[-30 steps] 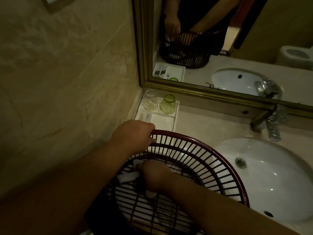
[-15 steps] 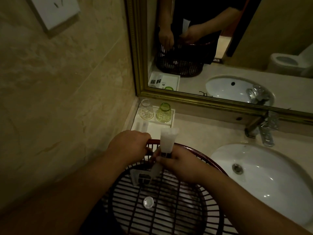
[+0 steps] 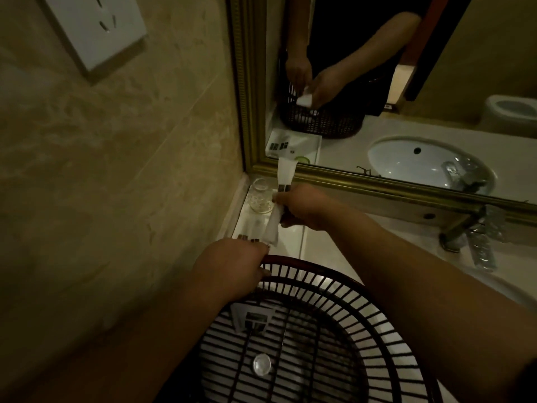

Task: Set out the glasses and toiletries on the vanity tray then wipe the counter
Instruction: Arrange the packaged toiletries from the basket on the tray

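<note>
**Tube carried out to the tray in the corner**

The right hand (image 3: 302, 206) is clamped on a white toiletry tube (image 3: 283, 181), holding it over the vanity tray (image 3: 292, 242) at the counter's back left corner, by the wall and mirror frame. The tube looks light, soft and squashy, so the grip about its middle suits it; squeezing hard near the cap would be unwise. The left hand (image 3: 232, 267) is closed on the rim of the dark red basket (image 3: 334, 289), steadying it. A clear glass (image 3: 260, 196) stands at the tray's far end, just beside the tube, fragile and easily knocked. Small dark-labelled packets (image 3: 247, 238) lie at the tray's near edge. More toiletries (image 3: 252, 317) wait in the basket, and the sink (image 3: 511, 298) lies to the right.
</note>
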`<state>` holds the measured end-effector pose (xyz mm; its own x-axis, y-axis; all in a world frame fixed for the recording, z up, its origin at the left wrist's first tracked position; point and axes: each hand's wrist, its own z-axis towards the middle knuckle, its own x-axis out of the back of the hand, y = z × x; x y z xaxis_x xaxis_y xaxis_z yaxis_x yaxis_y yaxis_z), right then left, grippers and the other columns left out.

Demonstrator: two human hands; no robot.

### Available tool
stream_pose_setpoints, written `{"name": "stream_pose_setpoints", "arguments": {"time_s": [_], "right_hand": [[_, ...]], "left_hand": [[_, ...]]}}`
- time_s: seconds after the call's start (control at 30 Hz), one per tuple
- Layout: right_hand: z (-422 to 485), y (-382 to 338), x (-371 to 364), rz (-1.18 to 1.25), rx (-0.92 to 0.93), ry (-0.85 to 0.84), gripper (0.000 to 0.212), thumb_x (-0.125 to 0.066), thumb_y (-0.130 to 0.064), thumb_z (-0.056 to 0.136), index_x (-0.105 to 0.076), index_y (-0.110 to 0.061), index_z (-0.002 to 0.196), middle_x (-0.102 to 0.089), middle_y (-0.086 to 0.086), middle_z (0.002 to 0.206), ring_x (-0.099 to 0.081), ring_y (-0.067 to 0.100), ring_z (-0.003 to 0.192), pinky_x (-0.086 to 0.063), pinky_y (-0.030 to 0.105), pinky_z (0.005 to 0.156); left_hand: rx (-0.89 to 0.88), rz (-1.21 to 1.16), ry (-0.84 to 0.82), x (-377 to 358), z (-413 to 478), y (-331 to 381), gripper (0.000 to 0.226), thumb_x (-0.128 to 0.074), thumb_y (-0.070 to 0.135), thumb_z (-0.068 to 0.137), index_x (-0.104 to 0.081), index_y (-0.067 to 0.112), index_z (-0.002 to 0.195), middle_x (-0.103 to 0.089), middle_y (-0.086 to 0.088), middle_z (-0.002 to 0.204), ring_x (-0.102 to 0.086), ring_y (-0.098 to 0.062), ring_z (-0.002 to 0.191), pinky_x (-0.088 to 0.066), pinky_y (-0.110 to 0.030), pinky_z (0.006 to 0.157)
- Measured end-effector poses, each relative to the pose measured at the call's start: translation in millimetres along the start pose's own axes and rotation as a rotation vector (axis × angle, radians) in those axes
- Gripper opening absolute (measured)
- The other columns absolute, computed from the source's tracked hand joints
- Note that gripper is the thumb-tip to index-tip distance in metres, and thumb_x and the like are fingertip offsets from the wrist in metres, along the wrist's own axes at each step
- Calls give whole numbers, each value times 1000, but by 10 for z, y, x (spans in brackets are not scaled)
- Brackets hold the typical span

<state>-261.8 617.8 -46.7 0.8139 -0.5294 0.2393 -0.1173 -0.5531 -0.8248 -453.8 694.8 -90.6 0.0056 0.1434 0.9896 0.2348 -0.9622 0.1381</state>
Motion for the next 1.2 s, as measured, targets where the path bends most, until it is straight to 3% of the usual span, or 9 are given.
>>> {"name": "stream_pose_setpoints", "arguments": {"time_s": [0.23, 0.3, 0.43, 0.6, 0.73, 0.83, 1.0, 1.1, 1.2], "right_hand": [[729, 432, -339, -150, -281, -74, 17, -58, -11, 103, -58, 0, 89, -62, 15, 80, -63, 24, 65, -59, 31, 51], [880, 600, -376, -218, -375, -99, 11, -61, -8, 101, -59, 3, 101, -60, 19, 94, -66, 32, 83, -61, 41, 67], [993, 809, -399, -338, -552, -270, 42, -53, -13, 103, -47, 2, 142, -52, 20, 128, -59, 44, 117, -50, 55, 101], [1012, 803, -468, -347, -485, -301, 44, -50, -12, 105, -45, 0, 147, -49, 21, 146, -58, 38, 115, -49, 50, 103], [970, 688, -586, -434, -395, -322, 37, -56, -11, 100, -56, 0, 135, -62, 11, 97, -63, 24, 80, -57, 38, 72], [948, 666, -588, -470, -381, -346, 32, -56, -10, 99, -58, -3, 131, -61, 11, 101, -63, 27, 92, -58, 43, 87], [950, 778, -555, -395, -401, -373, 36, -49, -12, 105, -55, -1, 138, -49, 13, 149, -54, 34, 130, -49, 48, 106], [881, 742, -504, -523, -323, -312, 38, -47, -15, 107, -53, -1, 141, -49, 14, 148, -59, 32, 124, -54, 46, 99], [714, 531, -399, -747, -76, -107, 32, -51, -18, 103, -64, -1, 127, -64, 18, 125, -67, 32, 105, -59, 43, 88]], "left_hand": [[-35, -9, 28, 3, 13, 7, 27, -63, 55, 84, -60, 29, 90, -66, 3, 77, -62, -18, 65, -39, -29, 53], [-63, -12, 45, 3, 14, -1, 26, -65, 53, 84, -61, 28, 88, -66, 3, 75, -62, -18, 63, -34, -27, 53], [-89, 7, 101, -12, -2, -9, 23, -72, 45, 83, -64, 25, 92, -67, 3, 75, -64, -19, 62, -30, -25, 55], [-83, -14, 88, 16, 5, 5, 22, -70, 43, 86, -63, 24, 94, -67, 3, 77, -64, -19, 65, -31, -27, 56], [-68, -48, 36, 8, 18, -16, 24, -65, 44, 90, -63, 27, 107, -70, 3, 88, -66, -19, 76, -50, -31, 65], [-57, -64, 8, 2, 37, -34, 28, -62, 47, 91, -62, 28, 112, -71, 2, 92, -67, -19, 80, -55, -35, 72], [-57, -40, 47, 3, 15, -6, 21, -66, 46, 88, -62, 29, 100, -68, 5, 85, -64, -16, 73, -36, -27, 58], [-57, -18, 75, 5, -21, -2, 18, -68, 45, 84, -60, 30, 91, -65, 8, 77, -58, -12, 62, -21, -23, 47], [-39, 15, 86, -17, -19, -7, 21, -68, 49, 81, -59, 32, 85, -62, 9, 70, -44, -8, 55, -20, -24, 46]]}}
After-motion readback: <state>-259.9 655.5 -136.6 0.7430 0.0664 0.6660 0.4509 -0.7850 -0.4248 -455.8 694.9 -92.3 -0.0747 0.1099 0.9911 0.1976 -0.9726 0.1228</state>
